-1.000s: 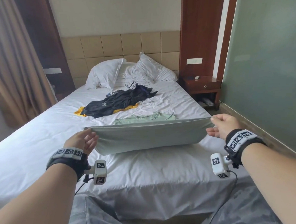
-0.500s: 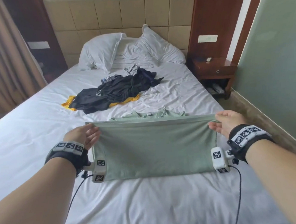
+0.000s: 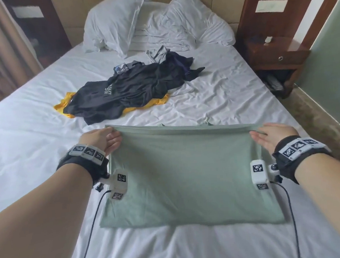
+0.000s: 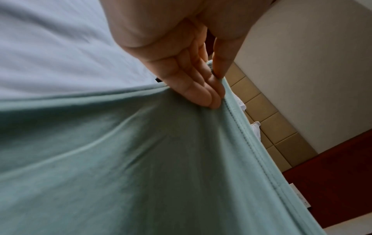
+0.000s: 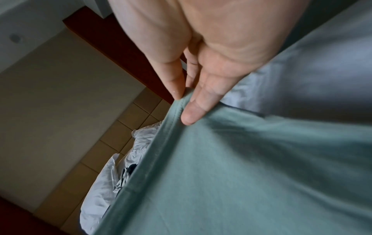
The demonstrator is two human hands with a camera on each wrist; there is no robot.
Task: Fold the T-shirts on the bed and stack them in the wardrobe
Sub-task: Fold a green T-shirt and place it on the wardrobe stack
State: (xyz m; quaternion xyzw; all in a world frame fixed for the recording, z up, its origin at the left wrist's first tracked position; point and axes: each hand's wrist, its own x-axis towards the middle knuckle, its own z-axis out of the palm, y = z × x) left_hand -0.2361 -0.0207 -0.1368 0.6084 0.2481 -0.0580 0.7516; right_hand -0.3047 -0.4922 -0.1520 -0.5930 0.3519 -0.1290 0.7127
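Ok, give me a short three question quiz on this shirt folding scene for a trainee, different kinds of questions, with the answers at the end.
1. True or false: both the left hand and the right hand pinch the hem of the green T-shirt.
2. Multiple choice: what lies directly under the dark shirt in the pile further up the bed? A. a yellow garment B. a red towel C. a pillow
3. Fill in: the white pillows lean at the ______ of the bed.

Key: 1. true, each thumb and fingers pinch a corner of the hem. 2. A, the yellow garment shows at both ends of the dark shirt. 3. head.
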